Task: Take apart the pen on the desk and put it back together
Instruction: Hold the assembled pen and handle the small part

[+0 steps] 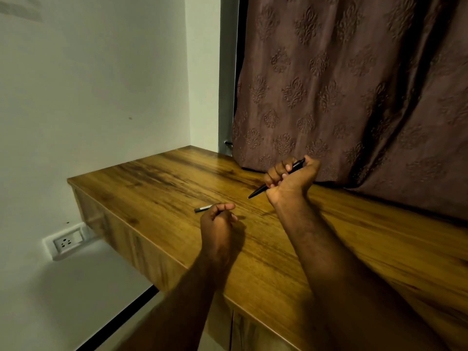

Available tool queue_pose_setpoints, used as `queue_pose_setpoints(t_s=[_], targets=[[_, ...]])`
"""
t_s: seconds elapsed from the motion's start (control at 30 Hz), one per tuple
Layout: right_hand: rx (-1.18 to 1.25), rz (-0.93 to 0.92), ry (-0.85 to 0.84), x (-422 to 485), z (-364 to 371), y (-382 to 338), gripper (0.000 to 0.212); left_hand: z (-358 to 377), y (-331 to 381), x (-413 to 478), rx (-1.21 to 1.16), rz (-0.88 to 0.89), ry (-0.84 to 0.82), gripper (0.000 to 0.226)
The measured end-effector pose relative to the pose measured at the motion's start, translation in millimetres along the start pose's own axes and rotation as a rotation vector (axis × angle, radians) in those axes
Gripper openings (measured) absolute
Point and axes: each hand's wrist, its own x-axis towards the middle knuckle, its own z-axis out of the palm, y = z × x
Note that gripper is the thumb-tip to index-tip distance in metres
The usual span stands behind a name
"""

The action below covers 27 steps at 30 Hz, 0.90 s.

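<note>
While fisted tight round the black pen (258,191) with the right hand (291,178), holds it tip-down over the desk (152,178). Curls the left hand (219,219) at a small grey piece (202,209) lying on the wood; pinched or merely touched, cannot tell. Seemingly partway apart, with reassembly left. No legible writing anywhere.

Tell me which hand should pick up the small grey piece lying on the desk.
Left. The left hand sits right at the grey piece on the desk, while the right hand is raised and grips the black pen.
</note>
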Motion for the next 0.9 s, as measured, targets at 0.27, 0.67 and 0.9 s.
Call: queue_pose_setpoints(t_s=[0.27,0.67,0.9], targets=[[-0.026,0.023,-0.039,-1.0,-3.7,0.5,0.048,-1.0,1.1,-2.1,0.088,0.019,-0.086,0.027],[-0.024,0.024,-0.052,-1.6,-4.7,0.7,0.048,-1.0,-3.2,3.8,0.118,0.012,-0.085,0.024],[-0.003,0.013,-0.038,-1.9,-5.2,-0.2,0.048,0.3,-8.2,6.3,0.09,0.014,-0.095,0.024]])
